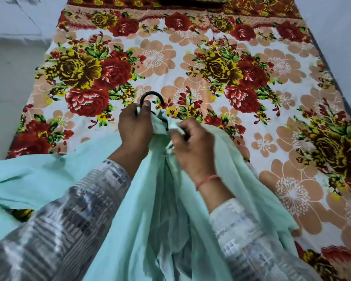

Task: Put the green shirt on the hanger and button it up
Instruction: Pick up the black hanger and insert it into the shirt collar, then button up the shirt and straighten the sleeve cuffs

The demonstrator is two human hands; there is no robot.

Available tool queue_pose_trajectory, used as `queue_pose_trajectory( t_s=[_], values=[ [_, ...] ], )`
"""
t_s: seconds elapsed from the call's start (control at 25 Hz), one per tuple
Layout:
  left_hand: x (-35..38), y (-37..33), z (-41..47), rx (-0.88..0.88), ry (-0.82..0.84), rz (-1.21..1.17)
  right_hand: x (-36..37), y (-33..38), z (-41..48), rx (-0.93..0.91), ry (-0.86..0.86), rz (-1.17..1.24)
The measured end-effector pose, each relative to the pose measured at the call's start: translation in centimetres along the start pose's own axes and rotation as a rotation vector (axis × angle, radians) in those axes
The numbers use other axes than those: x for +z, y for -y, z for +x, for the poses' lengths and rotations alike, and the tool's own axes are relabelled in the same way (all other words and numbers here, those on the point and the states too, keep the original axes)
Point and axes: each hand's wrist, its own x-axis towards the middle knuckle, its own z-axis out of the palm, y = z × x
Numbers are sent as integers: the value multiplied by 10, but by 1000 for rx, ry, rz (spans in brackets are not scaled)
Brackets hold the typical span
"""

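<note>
Two hands work at the neck of a pale mint-green cotton shirt spread over a floral bedsheet. At ten o'clock, the left hand pinches collar fabric against the dark curved hanger hook; the right hand, fingers curled, grips bunched cloth beside it.

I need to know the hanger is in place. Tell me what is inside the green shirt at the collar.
A dark hanger: its hook sticks out above the green shirt, between the left hand and right hand. The hanger's shoulders are covered by fabric.
</note>
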Motion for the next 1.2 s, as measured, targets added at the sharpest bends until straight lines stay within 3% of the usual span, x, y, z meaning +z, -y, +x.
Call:
queue_pose_trajectory(
  t_s=[0.08,0.2,0.24,0.28,0.32,0.36,0.4,0.48,0.56,0.64,0.68,0.76,0.84,0.92,1.08,1.12,1.2],
  values=[
    [10,-1,3,-46,44,27,17,-6,-11,5,38,-42],
    [14,4,3,-64,204,162,18,-24,5,139,-138,-36],
    [13,6,0,-47,283,263,19,-31,14,233,-37,-101],
    [10,12,-3,-17,358,393,23,-34,21,306,169,-208],
    [7,17,-6,22,407,535,25,-38,22,339,386,-299],
    [3,22,-8,71,424,665,24,-40,23,343,493,-351],
    [-2,25,-11,114,412,767,17,-37,25,335,478,-342],
    [-10,31,-10,152,347,853,-2,-40,39,282,229,-294],
    [-14,36,-8,148,315,810,-14,-53,57,169,71,-456],
    [-13,37,-12,84,375,700,-11,-58,71,147,277,-691],
    [-12,37,-13,42,410,613,-5,-59,76,138,416,-745],
    [-9,31,-12,-27,464,427,4,-60,85,61,538,-787],
    [-6,25,-8,-69,478,214,8,-60,97,-88,473,-858],
    [-4,25,-4,-12,462,202,10,-68,103,-155,321,-941],
    [-20,47,-27,341,252,521,9,-73,71,-55,140,-741],
    [-26,50,-37,391,221,536,7,-67,56,-73,92,-633],
    [-36,59,-61,388,286,540,3,-54,20,-55,167,-461]
  ],
)
